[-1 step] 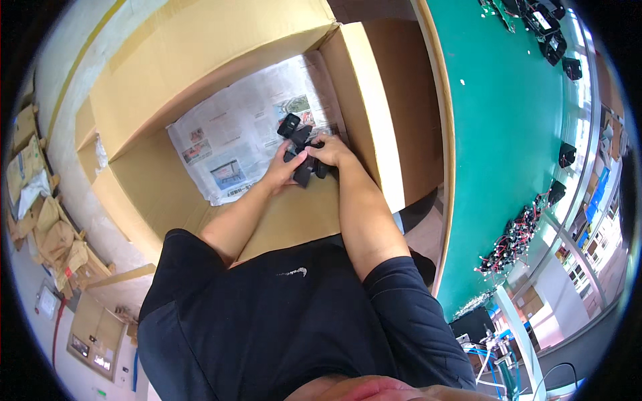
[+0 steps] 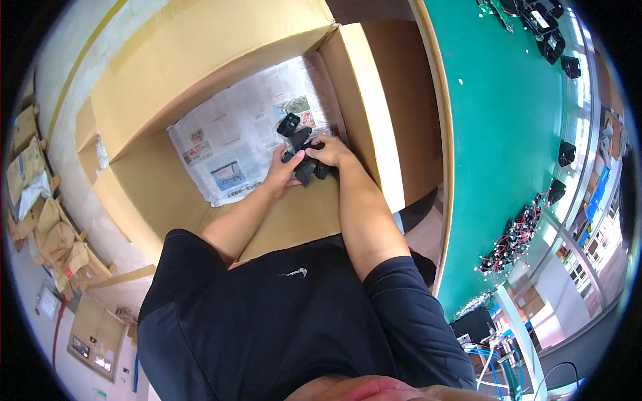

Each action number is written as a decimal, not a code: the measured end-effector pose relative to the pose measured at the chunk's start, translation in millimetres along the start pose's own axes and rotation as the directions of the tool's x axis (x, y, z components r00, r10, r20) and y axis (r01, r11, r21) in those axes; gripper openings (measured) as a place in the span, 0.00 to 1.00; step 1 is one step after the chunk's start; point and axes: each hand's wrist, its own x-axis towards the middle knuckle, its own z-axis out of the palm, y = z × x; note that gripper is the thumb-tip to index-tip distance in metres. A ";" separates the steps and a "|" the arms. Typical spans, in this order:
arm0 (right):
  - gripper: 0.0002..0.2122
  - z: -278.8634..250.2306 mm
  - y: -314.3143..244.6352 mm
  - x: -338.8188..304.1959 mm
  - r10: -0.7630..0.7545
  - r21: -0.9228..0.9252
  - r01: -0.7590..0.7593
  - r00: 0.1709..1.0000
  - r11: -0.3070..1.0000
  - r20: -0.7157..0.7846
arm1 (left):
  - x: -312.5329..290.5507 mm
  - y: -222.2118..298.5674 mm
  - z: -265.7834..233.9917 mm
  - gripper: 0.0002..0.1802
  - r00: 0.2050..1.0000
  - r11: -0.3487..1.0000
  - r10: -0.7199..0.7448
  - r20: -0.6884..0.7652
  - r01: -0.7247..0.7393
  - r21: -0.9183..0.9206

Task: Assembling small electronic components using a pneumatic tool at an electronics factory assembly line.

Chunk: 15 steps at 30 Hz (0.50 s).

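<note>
Both hands reach down into a large open cardboard box (image 2: 364,87) and close round a cluster of small black plastic parts (image 2: 302,138). My left hand (image 2: 279,172) grips the cluster from its left side, fingers partly hidden beneath it. From the right, my right hand (image 2: 328,151) curls its fingers over the same parts, its thumb close to the left one. One black block-shaped part (image 2: 288,125) sits at the far end of the cluster, above the newspaper (image 2: 224,127) that lines the box. How the parts join cannot be made out.
To the right stands a green-topped table (image 2: 495,134). Black housings (image 2: 552,47) lie at its far end, and a heap of small parts with red wires (image 2: 511,247) lies nearer. Stacked cardboard and brown paper (image 2: 57,234) are at the far left.
The black parts have tilted very slightly between my hands. My arms and the box stay where they were.
</note>
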 end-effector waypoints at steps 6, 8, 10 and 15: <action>0.49 5.6 9.6 9.7 0.020 0.122 -0.039 0.988 0.992 0.154 | 13.5 -13.4 4.6 0.53 1.000 0.972 -0.028 -0.008 0.025 -0.235; 0.52 -5.0 -5.6 -8.3 0.071 0.139 -0.109 0.966 0.984 0.250 | 20.9 -24.5 16.0 0.45 0.986 0.920 0.079 -0.146 -0.129 -0.371; 0.60 -8.9 -17.2 -20.3 0.125 0.129 -0.183 0.922 0.974 0.367 | 21.6 -24.8 16.0 0.40 0.997 0.899 0.081 0.007 -0.070 -0.432; 0.61 -16.1 -33.0 -43.3 0.137 0.182 -0.219 0.916 0.959 0.378 | 13.0 -20.2 24.2 0.32 0.950 0.741 0.003 0.311 0.206 -0.639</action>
